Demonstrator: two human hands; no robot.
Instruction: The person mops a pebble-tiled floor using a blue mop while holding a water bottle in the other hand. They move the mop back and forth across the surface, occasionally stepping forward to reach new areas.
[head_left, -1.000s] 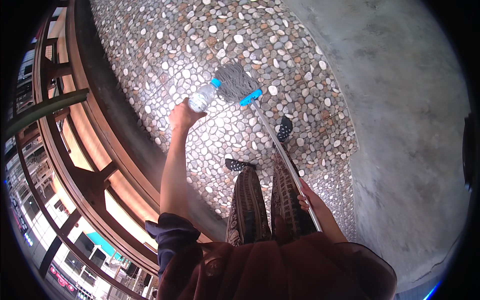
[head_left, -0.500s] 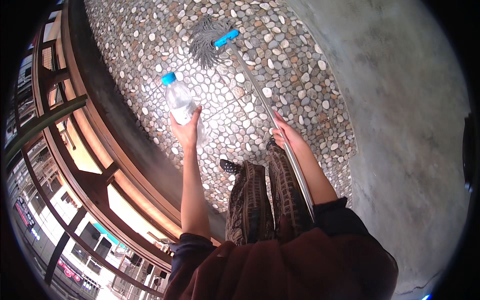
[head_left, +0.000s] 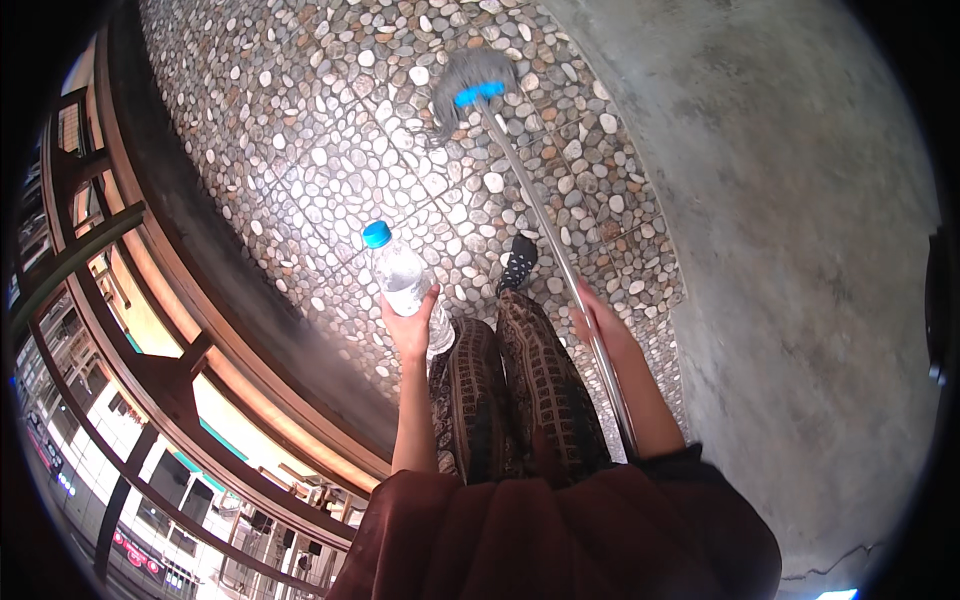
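Note:
My left hand (head_left: 408,325) grips a clear plastic bottle (head_left: 398,268) with a blue cap, held upright at waist level. My right hand (head_left: 610,325) has its fingers around the steel mop handle (head_left: 540,210), which runs from beside my hip forward to a grey string mop head (head_left: 462,70) with a blue clamp (head_left: 480,94). The mop head lies on the pebbled floor (head_left: 300,150) ahead of me, slightly blurred. Below my hands are my patterned trousers (head_left: 545,390) and one dark dotted shoe (head_left: 517,262); the other foot is hidden.
A curved wooden railing (head_left: 180,390) with a dark curb (head_left: 160,140) borders the left side, with buildings visible beyond it. A grey concrete surface (head_left: 780,250) fills the right side, meeting the pebbles along a curved edge.
The mop head first went forward, away from me, then swung rightward. My left hand and bottle have moved right and lately closer to my body. My feet have shifted.

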